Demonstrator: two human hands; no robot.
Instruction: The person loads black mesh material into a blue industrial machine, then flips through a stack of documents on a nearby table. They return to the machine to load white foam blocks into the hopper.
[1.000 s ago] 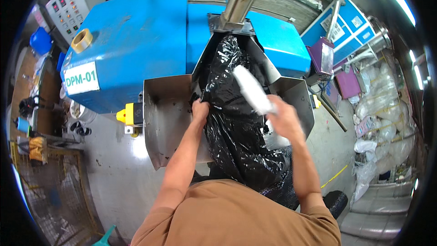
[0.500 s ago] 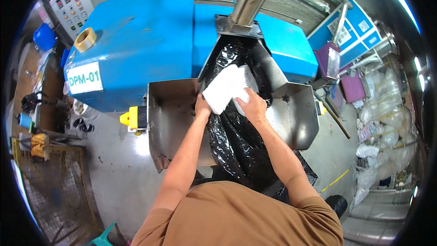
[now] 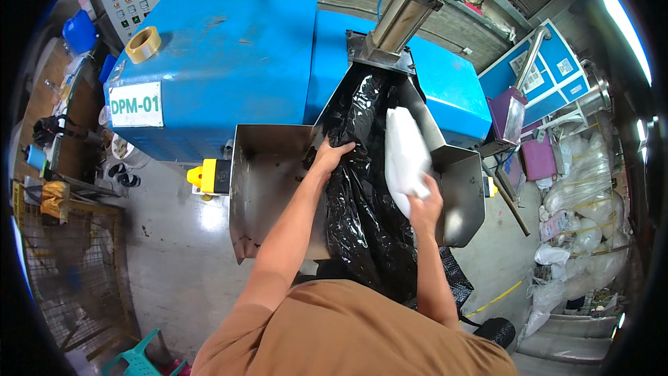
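A bunched length of shiny black plastic film [image 3: 355, 209] runs down the metal chute toward my body. My left hand [image 3: 331, 159] grips the film's left side, its thumb lying across the top and the other fingers partly hidden. To the right, my right hand [image 3: 424, 205] is closed on the lower end of a white folded sheet [image 3: 405, 150], slightly blurred there. The sheet hangs lengthwise over the right side of the chute, beside the black film. Whether it is foam, cloth or plastic I cannot tell.
Metal trays [image 3: 271, 167] flank the chute, with a yellow-and-black switch [image 3: 203, 177] at the left. Behind stands a blue machine [image 3: 229, 49] with a tape roll [image 3: 144, 45] on it and a metal cylinder [image 3: 403, 17]. Clear plastic bundles [image 3: 584, 181] lie far right.
My left hand has let go of the white sheet and moved onto the black film. My right hand has carried the sheet to the right, turning it more upright.
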